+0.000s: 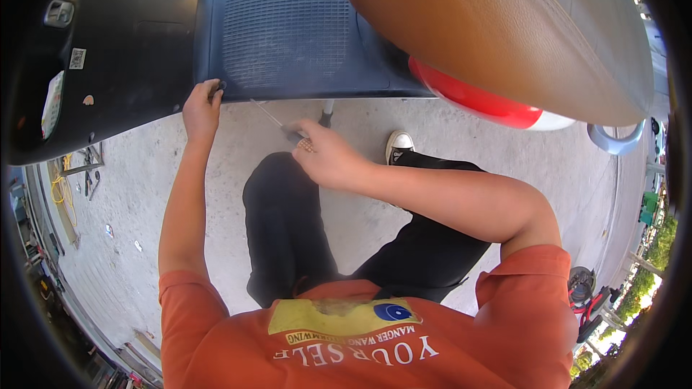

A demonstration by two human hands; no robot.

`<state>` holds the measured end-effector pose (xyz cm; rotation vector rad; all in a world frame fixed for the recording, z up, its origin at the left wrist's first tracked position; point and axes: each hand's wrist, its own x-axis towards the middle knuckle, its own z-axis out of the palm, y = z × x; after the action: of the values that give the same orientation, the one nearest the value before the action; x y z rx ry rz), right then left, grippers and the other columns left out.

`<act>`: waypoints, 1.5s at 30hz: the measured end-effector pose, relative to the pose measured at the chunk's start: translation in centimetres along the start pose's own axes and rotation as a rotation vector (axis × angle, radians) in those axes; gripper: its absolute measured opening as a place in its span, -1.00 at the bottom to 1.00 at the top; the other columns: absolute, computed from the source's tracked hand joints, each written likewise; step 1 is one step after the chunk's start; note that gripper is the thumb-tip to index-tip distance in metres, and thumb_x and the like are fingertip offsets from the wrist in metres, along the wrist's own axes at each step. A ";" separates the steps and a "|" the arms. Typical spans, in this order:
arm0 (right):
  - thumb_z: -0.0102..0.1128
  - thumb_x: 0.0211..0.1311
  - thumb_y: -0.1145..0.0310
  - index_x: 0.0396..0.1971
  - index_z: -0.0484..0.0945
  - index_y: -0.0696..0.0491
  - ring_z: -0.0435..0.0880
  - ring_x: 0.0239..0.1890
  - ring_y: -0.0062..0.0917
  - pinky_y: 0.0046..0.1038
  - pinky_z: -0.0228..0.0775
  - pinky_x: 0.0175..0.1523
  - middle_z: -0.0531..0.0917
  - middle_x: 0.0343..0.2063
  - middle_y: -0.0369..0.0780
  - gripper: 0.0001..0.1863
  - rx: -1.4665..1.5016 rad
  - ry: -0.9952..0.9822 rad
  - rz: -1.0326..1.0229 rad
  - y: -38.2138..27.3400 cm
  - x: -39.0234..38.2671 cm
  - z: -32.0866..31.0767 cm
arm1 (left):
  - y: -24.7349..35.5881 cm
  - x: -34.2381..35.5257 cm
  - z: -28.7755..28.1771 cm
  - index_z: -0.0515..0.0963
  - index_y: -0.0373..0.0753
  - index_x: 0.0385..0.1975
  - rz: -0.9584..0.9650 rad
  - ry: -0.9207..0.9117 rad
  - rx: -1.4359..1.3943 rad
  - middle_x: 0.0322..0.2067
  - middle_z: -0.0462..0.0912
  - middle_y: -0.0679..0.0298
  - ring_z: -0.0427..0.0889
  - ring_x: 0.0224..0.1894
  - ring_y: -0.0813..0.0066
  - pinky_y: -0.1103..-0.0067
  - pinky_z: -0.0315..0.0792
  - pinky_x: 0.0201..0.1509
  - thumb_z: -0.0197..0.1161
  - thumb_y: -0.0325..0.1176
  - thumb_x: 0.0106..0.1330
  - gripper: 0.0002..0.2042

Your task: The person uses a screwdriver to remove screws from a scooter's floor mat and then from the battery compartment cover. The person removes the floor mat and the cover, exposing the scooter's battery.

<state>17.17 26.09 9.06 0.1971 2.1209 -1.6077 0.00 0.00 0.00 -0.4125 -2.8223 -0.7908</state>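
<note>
A scooter's dark blue footboard [285, 25] with a ribbed mat stretches across the top of the view. At the near left corner of the footboard, my left hand [202, 112] has its fingers bent together against the edge, beside a small dark round spot. What they pinch, if anything, is hidden. My right hand [324, 155] is closed around the dark handle of a screwdriver [267, 112]. Its thin metal shaft points up and left, and the tip is close to the footboard's lower edge; I cannot tell whether they touch.
The scooter's black front panel [130, 50] lies left, its brown seat [468, 21] and red side panel [479, 94] right. A stand leg [326, 114] reaches the concrete floor [144, 194] near my shoe [398, 145]. Tools and a yellow cord [61, 191] lie far left.
</note>
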 end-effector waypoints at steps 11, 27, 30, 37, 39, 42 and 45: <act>0.14 0.33 0.38 0.23 0.46 0.19 0.56 -0.46 -0.56 -0.41 0.43 -0.26 0.59 -0.50 -0.18 -0.52 0.143 0.104 0.038 -1.0 -1.5 2.5 | -1.2 -1.9 1.5 0.60 -0.31 -0.01 -0.236 0.089 -0.394 -0.13 0.76 0.13 0.75 -0.11 0.42 0.53 0.59 0.02 0.28 -0.59 0.24 -0.70; 0.03 0.29 0.46 0.11 0.53 0.29 0.66 -0.49 -0.45 -0.37 0.49 -0.34 0.67 -0.44 -0.09 -0.58 0.092 0.115 0.059 -5.5 2.4 3.5 | 0.5 -2.3 0.9 0.59 -0.19 -0.01 -0.105 0.032 -0.209 -0.12 0.75 0.24 0.71 -0.03 0.29 0.42 0.54 0.08 0.31 -0.54 0.22 -0.68; 0.02 0.29 0.47 0.12 0.52 0.28 0.65 -0.56 -0.48 -0.38 0.48 -0.44 0.67 -0.46 -0.09 -0.58 0.189 0.140 0.101 -5.1 2.2 4.9 | 0.3 -2.0 1.5 0.59 -0.19 0.00 -0.112 0.028 -0.219 -0.12 0.75 0.23 0.71 -0.04 0.29 0.42 0.54 0.08 0.32 -0.54 0.21 -0.67; 0.09 0.29 0.49 0.18 0.47 0.29 0.66 -0.20 -0.02 -0.18 0.49 -0.04 0.64 -0.29 0.14 -0.54 -0.057 0.364 -0.272 0.2 2.0 9.0 | 0.6 -1.8 1.6 0.58 -0.20 0.01 -0.125 0.033 -0.247 -0.13 0.75 0.19 0.72 -0.05 0.28 0.43 0.57 0.05 0.36 -0.52 0.18 -0.64; 0.11 0.30 0.48 0.20 0.46 0.26 0.65 -0.16 -0.04 -0.19 0.48 0.00 0.63 -0.23 0.13 -0.53 -0.112 0.365 -0.305 1.1 2.1 9.4 | 0.8 -1.8 1.4 0.57 -0.21 0.02 -0.111 0.035 -0.241 -0.13 0.75 0.17 0.73 -0.07 0.26 0.43 0.58 0.03 0.37 -0.53 0.18 -0.63; 0.11 0.32 0.47 0.24 0.42 0.22 0.61 -0.11 -0.04 -0.19 0.45 0.06 0.61 -0.22 0.13 -0.51 -0.151 0.309 -0.268 1.7 1.9 9.6 | 1.1 -1.4 1.1 0.57 -0.22 0.02 -0.100 0.022 -0.222 -0.13 0.74 0.14 0.74 -0.08 0.25 0.42 0.59 0.01 0.37 -0.53 0.18 -0.63; 0.05 0.29 0.50 0.25 0.35 0.28 0.73 -0.21 -0.19 -0.30 0.57 -0.12 0.62 -0.28 0.07 -0.49 -0.273 0.338 -0.320 2.3 2.5 9.4 | 1.8 -1.0 0.9 0.56 -0.27 0.02 -0.127 0.008 -0.236 -0.14 0.75 0.14 0.74 -0.09 0.30 0.44 0.59 0.01 0.37 -0.52 0.19 -0.63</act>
<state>18.50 17.59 4.01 0.0423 2.7223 -1.5111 1.38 1.73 -0.19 -0.2635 -2.7783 -1.1552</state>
